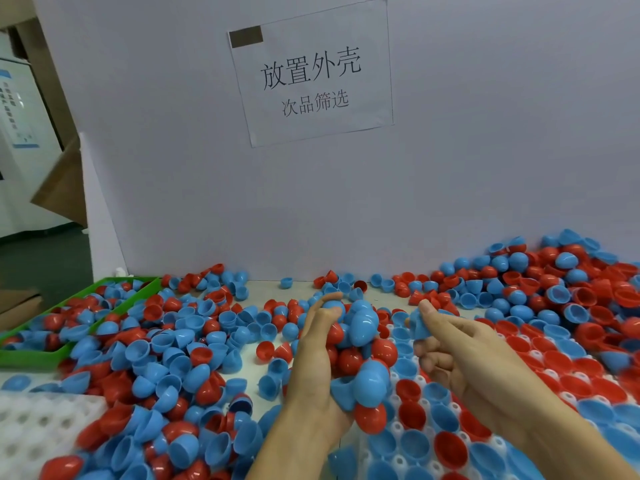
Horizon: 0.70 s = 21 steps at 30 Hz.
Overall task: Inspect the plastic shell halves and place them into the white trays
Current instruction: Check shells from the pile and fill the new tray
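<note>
Shell halves (194, 344) glossy smooth plastic; sign (311, 74) matt paper.

Blue and red plastic shell halves (180, 344), hemispherical and glossy, lie loose across the table (304, 289) from its left side to a higher heap (554, 282) at the far right corner; some cup-up, some dome-up, some on edge. White tray (408, 441) at the near right edge: halves seated cup-up in its pockets, white rims showing between. Second white tray (38, 427) at the near left corner: visible pockets bare, halves overlapping its right edge.
</note>
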Tool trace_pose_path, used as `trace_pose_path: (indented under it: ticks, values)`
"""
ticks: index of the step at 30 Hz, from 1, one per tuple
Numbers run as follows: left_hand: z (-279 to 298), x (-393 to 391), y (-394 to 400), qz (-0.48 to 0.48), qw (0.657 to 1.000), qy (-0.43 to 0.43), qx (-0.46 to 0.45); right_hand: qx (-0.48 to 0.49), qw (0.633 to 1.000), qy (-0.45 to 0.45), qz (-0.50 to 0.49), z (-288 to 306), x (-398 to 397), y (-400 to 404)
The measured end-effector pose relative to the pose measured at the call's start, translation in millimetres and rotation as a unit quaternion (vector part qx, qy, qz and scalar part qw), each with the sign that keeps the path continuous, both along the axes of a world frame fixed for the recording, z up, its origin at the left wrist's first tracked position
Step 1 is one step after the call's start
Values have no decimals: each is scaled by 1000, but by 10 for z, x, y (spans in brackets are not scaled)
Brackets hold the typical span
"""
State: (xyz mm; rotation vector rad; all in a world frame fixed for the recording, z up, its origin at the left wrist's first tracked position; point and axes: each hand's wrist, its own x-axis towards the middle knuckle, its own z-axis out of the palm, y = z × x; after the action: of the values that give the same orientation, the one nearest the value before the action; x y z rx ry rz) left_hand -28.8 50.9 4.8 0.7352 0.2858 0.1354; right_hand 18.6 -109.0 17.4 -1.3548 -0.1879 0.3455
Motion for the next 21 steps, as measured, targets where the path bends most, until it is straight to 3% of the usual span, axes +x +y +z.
trace_pose_path:
  ticks: [8,13,15,17,19,21]
  values:
    - [-63,100,165,98,993,30,66,-20,1000,-14,19,-44,-3,33]
    - [-13,16,303,45,998,34,-30,-38,998,-50,13,-44,-43,118]
    - [-9,14,332,44,998,27,-29,-39,997,-61,15,-39,-56,137]
    - [-60,53,363,90,994,33,52,-44,997,-66,19,-36,-61,151]
    - [-126,86,414,181,962,42,201,-51,996,-69,20,-44,-58,157]
    - [-197,107,466,213,926,56,306,-55,996,-70,16,-52,-51,158]
